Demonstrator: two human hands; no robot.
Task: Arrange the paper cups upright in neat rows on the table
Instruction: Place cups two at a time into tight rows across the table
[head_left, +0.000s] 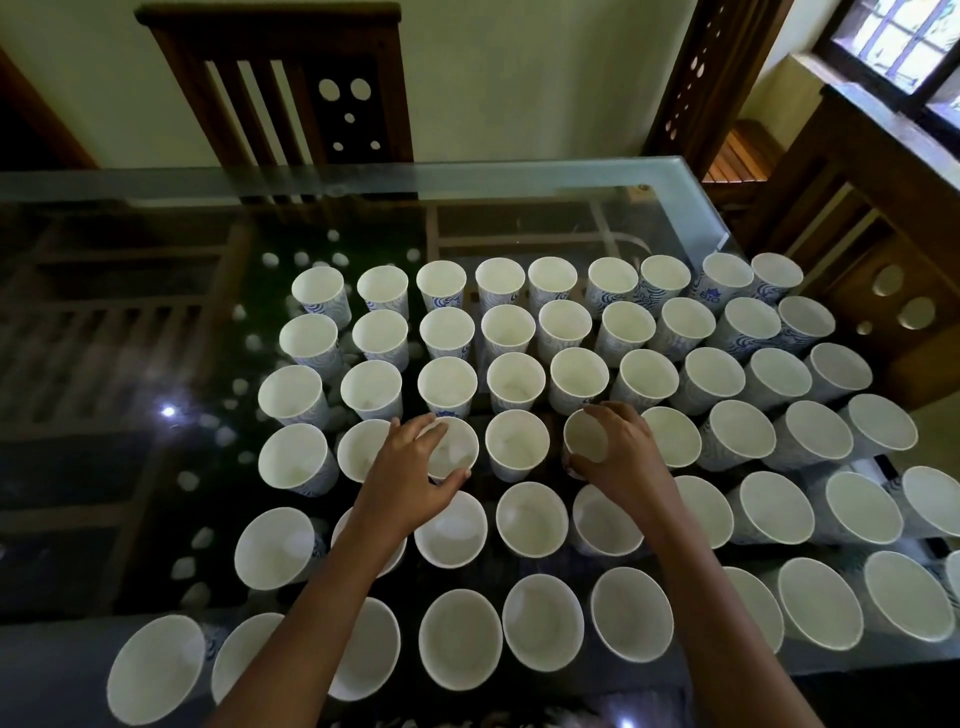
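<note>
Several rows of white paper cups with blue print stand upright on the glass table (363, 208), filling its middle and right. In the fourth row from the back, my left hand (410, 467) grips one cup (457, 447) by its rim, fingers on the far side and thumb on the near side. My right hand (618, 452) curls round another cup (584, 439) two places to the right, which looks slightly tilted. One cup (517, 444) stands between the two held ones.
A dark wooden chair (291, 83) stands behind the table's far edge. A second chair and a wooden cabinet (857, 218) are at the right. The table's left third (130, 364) and far strip carry no cups. Front-row cups sit near the table's near edge.
</note>
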